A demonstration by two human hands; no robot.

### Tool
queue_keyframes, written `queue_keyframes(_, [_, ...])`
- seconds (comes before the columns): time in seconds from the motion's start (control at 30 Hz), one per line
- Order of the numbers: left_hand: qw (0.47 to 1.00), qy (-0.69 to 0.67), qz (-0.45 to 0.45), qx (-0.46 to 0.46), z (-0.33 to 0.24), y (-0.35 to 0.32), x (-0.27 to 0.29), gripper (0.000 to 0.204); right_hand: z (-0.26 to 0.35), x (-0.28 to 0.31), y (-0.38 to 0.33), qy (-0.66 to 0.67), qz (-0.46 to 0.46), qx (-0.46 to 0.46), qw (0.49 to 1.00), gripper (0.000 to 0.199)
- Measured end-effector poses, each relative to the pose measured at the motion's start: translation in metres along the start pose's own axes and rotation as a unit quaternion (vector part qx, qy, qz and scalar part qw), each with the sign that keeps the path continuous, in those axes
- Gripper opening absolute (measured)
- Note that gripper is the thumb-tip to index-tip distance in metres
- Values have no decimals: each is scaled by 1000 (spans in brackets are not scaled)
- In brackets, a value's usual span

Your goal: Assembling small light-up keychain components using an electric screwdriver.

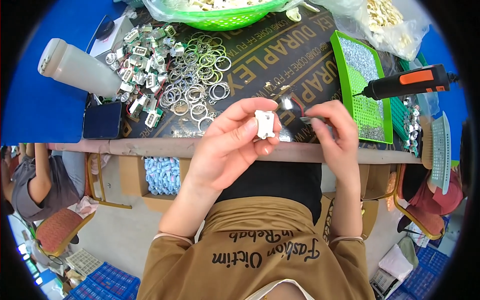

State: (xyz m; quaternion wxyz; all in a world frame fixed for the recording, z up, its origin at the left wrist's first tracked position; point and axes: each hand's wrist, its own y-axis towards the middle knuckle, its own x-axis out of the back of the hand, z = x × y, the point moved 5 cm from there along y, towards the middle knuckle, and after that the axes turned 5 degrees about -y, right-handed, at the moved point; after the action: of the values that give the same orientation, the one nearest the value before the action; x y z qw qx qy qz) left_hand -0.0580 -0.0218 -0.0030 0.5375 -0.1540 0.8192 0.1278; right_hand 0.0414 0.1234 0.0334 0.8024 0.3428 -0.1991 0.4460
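Observation:
A small white plastic casing is pinched between the thumb and fingers of my left hand, over the table's front edge. To its right, my right hand closes thumb and fingertips on a small circuit board. A red wire runs from the board toward a shiny round part; blur hides its details. Beyond my left hand lie a heap of metal key rings and a pile of small circuit boards with white connectors.
A green tray of small screws stands at right, with an orange-black electric screwdriver above it. A white bottle and a phone are at left. A green basket of white parts sits at the back. People sit on both sides.

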Motion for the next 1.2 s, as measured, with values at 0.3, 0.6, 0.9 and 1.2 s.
queue_keyframes(0.3, [992, 111, 16, -55, 11, 9, -17, 28, 12, 6, -12, 164, 29, 26, 986, 30])
queue_keyframes(0.6, [927, 338, 3, -164, 9, 12, -22, 35, 10, -4, -26, 456, 15, -100, 884, 26])
queue_keyframes(0.9, [915, 368, -27, -161, 15, 10, -22, 33, 8, -2, -22, 467, -59, -108, 876, 18])
queue_keyframes(1.2, [943, 293, -46, -150, 21, 6, -26, 33, 41, 12, -17, -8, -130, 118, 985, 21])
